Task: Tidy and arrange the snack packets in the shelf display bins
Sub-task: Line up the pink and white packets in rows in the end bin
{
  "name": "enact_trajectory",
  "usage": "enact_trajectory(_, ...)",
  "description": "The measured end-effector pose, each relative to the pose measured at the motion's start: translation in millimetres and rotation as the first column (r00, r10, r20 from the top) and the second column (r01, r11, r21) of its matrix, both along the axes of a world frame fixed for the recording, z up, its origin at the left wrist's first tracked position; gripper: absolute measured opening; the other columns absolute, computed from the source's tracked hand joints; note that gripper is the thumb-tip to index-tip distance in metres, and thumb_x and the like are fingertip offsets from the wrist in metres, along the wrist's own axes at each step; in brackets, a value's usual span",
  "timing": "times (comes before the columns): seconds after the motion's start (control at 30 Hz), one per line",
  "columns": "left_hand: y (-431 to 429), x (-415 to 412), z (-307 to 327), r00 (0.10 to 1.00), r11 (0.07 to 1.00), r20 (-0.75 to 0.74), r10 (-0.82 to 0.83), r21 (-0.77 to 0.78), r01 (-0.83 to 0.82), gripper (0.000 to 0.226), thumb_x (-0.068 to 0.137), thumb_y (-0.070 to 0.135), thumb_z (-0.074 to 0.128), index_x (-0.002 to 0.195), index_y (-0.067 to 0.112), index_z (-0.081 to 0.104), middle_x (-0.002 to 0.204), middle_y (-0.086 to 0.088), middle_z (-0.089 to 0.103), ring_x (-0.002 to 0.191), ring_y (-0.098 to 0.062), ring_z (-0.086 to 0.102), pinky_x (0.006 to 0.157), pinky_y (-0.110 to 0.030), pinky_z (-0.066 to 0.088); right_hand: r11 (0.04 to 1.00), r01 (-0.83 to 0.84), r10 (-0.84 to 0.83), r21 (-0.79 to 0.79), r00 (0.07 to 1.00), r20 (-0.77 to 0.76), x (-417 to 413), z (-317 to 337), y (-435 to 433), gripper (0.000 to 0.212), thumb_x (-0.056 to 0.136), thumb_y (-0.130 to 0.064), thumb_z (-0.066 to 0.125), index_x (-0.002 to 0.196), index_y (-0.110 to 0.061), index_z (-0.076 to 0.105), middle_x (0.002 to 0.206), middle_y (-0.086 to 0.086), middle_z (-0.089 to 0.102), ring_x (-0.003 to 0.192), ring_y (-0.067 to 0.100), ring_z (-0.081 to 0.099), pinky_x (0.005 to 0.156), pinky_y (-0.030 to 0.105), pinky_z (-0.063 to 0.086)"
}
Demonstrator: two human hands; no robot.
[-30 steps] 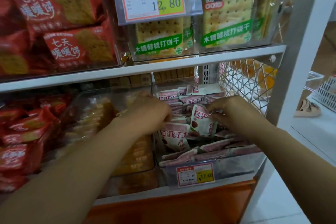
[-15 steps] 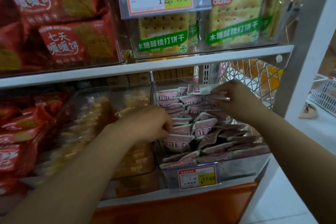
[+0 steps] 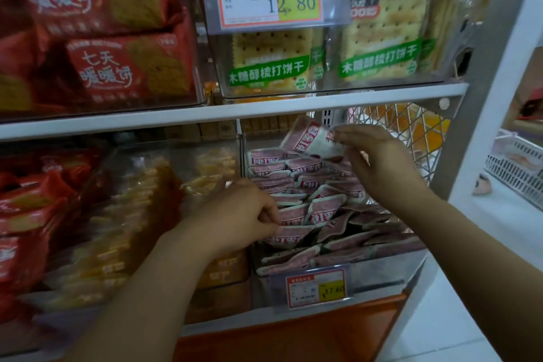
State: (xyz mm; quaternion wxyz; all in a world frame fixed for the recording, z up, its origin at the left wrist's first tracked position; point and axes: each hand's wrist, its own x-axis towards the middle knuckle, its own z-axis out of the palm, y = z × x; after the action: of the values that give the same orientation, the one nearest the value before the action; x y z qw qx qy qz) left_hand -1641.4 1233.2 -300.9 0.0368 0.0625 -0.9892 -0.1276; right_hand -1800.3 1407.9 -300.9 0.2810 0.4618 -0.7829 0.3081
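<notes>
Because the snack packets (image 3: 305, 182) are small and flat, they look very light and a bit floppy, so two fingers should be enough to pick one up. Their shiny wrap looks slippery. I think the best place to hold one is the flat sealed edge, not the puffy middle, and a hard squeeze might crush the snack inside. All of them are in the clear bin (image 3: 382, 270). They stand in rows at the back of the bin and lie in a messy heap at the front of it.

The right hand (image 3: 379, 167) is up over the back of the bin. Its thumb and fingertips pinch the corner of the high packet (image 3: 311, 141), which hangs tilted in the air above the back rows. The other fingers are loosely spread.

The left hand (image 3: 235, 217) is at the left side of the bin, nearer the front. Its fingers are curled in, and they seem to pinch the top edge of the low packet (image 3: 289, 236) in the heap.
</notes>
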Motion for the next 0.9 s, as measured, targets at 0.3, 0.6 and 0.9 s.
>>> enact_trajectory(0.3, 43.6, -2.9, 9.4, 0.952, 0.803, -0.252, 0.171, 0.596, 0.014, 0.031, 0.081, 0.035, 0.071, 0.107, 0.041, 0.056, 0.096, 0.026, 0.066, 0.087, 0.012, 0.06, 0.076, -0.019, 0.049, 0.873, 0.074, 0.285, -0.483, 0.725, 0.627, 58.9, -2.8, 30.5, 0.026, 0.084, 0.001, 0.063, 0.073, -0.021, 0.068, 0.066, -0.016, 0.07, 0.06, -0.004, 0.063, 0.055, 0.014, 0.053)
enact_trajectory(0.6, 55.5, -20.4, 1.5, 0.937, 0.927, -0.33, 0.116, 0.376, 0.017, 0.036, 0.083, 0.033, 0.068, 0.118, 0.03, 0.06, 0.103, 0.014, 0.069, 0.09, 0.0, 0.063, 0.079, -0.03, 0.055, 0.926, -0.154, 0.345, -0.345, 0.719, 0.604, 48.4, -3.3, 42.9, 0.048, 0.076, 0.001, 0.072, 0.103, -0.035, 0.053, 0.085, -0.013, 0.068, 0.079, 0.006, 0.067, 0.072, 0.021, 0.055)
enact_trajectory(0.9, 52.8, -14.2, -1.7, 0.956, 0.956, -0.292, 0.014, 0.284, 0.073, 0.024, 0.083, 0.039, 0.066, 0.106, 0.034, 0.065, 0.086, 0.023, 0.063, 0.082, 0.005, 0.059, 0.075, -0.021, 0.05, 0.985, -0.172, 0.162, -0.018, 0.878, 0.451, 49.0, 4.3, 48.4, 0.033, 0.078, -0.01, 0.072, 0.073, -0.034, 0.05, 0.073, -0.004, 0.063, 0.065, 0.012, 0.063, 0.068, 0.035, 0.052)
